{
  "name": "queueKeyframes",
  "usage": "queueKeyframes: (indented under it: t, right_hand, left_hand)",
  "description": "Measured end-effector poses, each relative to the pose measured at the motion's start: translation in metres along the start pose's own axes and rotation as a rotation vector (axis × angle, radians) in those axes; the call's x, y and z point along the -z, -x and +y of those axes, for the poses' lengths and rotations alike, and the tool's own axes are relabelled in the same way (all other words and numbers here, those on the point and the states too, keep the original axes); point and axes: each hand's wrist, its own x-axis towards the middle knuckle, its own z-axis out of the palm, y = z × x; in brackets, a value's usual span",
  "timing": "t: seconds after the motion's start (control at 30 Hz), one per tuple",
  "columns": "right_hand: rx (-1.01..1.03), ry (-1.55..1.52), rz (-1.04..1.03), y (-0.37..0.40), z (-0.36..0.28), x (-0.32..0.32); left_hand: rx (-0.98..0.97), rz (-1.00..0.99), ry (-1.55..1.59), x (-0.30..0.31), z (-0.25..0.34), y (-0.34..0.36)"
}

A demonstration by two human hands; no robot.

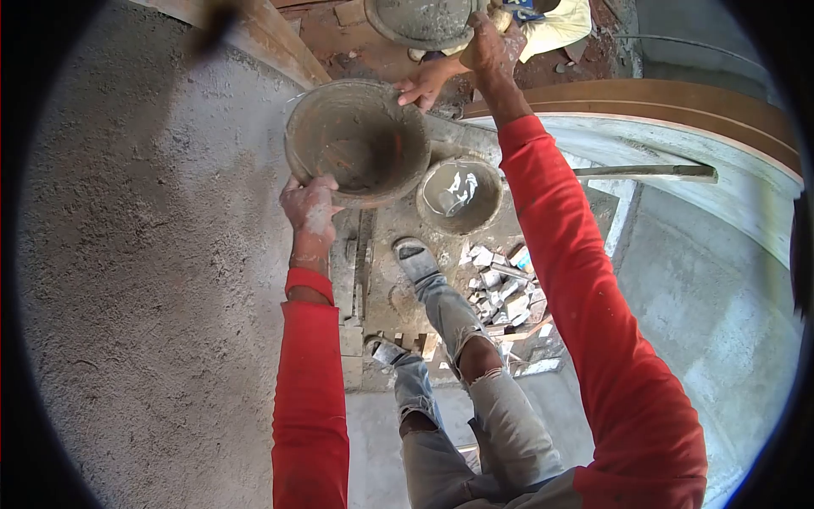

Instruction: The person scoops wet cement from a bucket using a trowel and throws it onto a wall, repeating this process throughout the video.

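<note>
Up by wall top: person's left hand (309,208) clamped round near rim of pan (356,140), which is empty. Co-worker's hand (424,81) grips far rim. Right hand (492,47) higher, against edge of second pan (420,21); gripping or just propping, can't tell. Imo keep pan level, release only once other side has the weight. Rough wall (153,254) tight on left, curved ledge (678,110) on right. Bucket (460,193) and rubble (500,284) below by feet. Only open room is straight up.
</note>
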Motion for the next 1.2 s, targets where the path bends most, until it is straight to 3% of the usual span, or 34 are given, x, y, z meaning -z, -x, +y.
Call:
queueKeyframes:
  t: [0.17,0.27,0.33,0.37,0.47,0.6,0.67,0.7,0.73,0.77,0.8,0.87,0.97,1.03,1.07,1.13,1.2]
  right_hand:
    - [0.190,0.265,-0.171,-0.061,0.012,0.019]
    - [0.556,0.570,-0.244,-0.079,0.025,0.025]
    - [-0.023,0.001,-0.185,-0.035,-0.012,0.009]
    - [-0.082,0.225,-0.171,-0.006,-0.054,0.005]
    - [0.433,0.440,-0.366,0.012,-0.036,0.014]
    - [-0.003,0.101,-0.306,0.072,-0.048,0.003]
    - [-0.041,-0.068,-0.576,0.093,-0.066,0.038]
    - [0.353,0.358,-0.444,0.148,-0.089,0.038]
    - [0.319,0.327,-0.327,0.188,-0.105,0.036]
    - [0.287,0.290,-0.211,0.228,-0.121,0.033]
    - [-0.192,-0.186,-0.124,0.261,-0.130,0.034]
    - [-0.342,-0.147,0.011,0.319,-0.136,0.042]
    - [-0.402,-0.200,-0.069,0.384,-0.113,0.061]
    - [-0.468,-0.193,-0.093,0.418,-0.091,0.067]
    - [-0.507,-0.186,-0.100,0.439,-0.078,0.072]
    - [-0.548,-0.133,-0.086,0.475,-0.055,0.075]
    - [-0.620,-0.053,-0.036,0.509,-0.037,0.074]
  left_hand:
    - [0.016,-0.302,0.111,-0.062,-0.006,0.028]
    - [0.075,-0.384,0.095,-0.057,-0.012,0.051]
    - [0.113,-0.411,0.166,-0.032,-0.052,0.073]
    - [0.146,-0.374,0.161,-0.017,-0.072,0.085]
    - [0.320,-0.299,0.129,0.066,-0.164,0.142]
    - [0.593,-0.048,0.015,0.205,-0.274,0.258]
    - [0.691,0.070,-0.078,0.273,-0.313,0.328]
    - [0.591,-0.020,-0.307,0.324,-0.375,0.365]
    - [0.483,-0.084,-0.542,0.373,-0.433,0.400]
    - [0.546,-0.085,-0.666,0.367,-0.405,0.435]
    - [0.613,-0.093,-0.789,0.360,-0.374,0.471]
    - [0.771,-0.231,-0.230,0.355,-0.316,0.535]
    - [1.206,-0.212,0.308,0.408,-0.338,0.583]
    - [0.973,-0.206,0.258,0.471,-0.419,0.605]
    - [0.866,-0.200,0.230,0.485,-0.426,0.605]
    - [1.056,-0.068,0.004,0.533,-0.472,0.612]
    - [1.089,0.007,-0.207,0.554,-0.461,0.607]
